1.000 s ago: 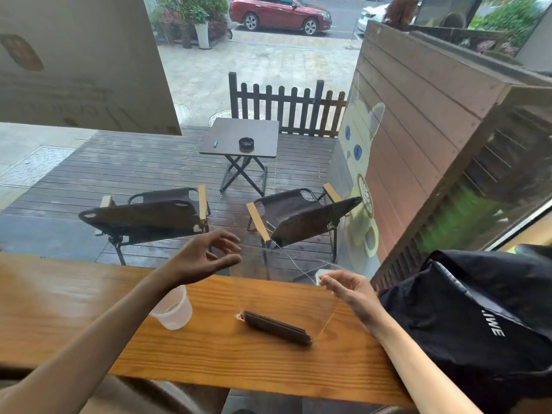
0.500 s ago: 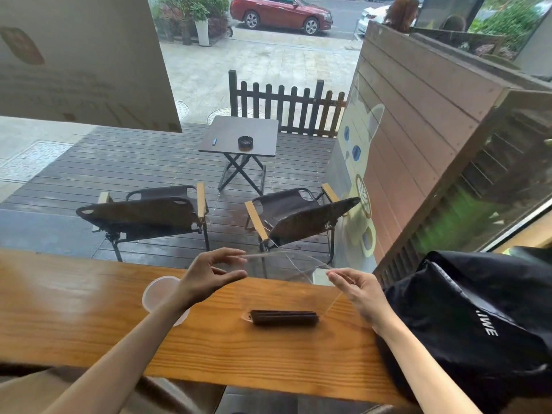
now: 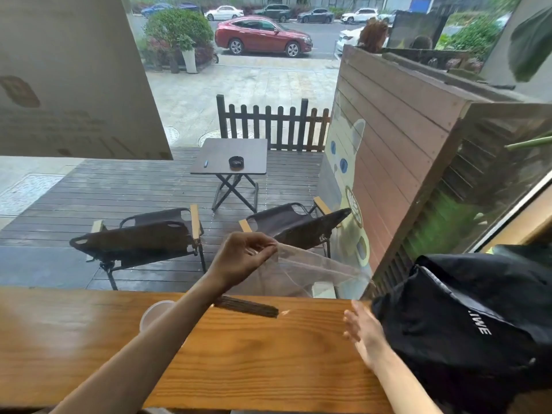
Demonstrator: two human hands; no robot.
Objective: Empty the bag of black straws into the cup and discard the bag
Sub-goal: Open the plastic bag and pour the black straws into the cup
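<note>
I see the clear bag (image 3: 301,271) held up above the table (image 3: 239,354), its corner pinched in my left hand's (image 3: 242,258) fingers (image 3: 265,249). The black straws (image 3: 248,307) sit in the bag's lower end, resting on the table. The cup (image 3: 155,313) stands just left of the straws, partly behind my left forearm. My right hand (image 3: 363,333), fingers spread wide and holding nothing, is right of the straws, beside a black backpack (image 3: 478,324).

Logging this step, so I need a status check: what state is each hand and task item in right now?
left hand: raised, pinching the bag
right hand: open, empty, above the counter
bag: clear, held up
straws: bundled, low in the bag
cup: on the counter, partly hidden by the forearm
</note>
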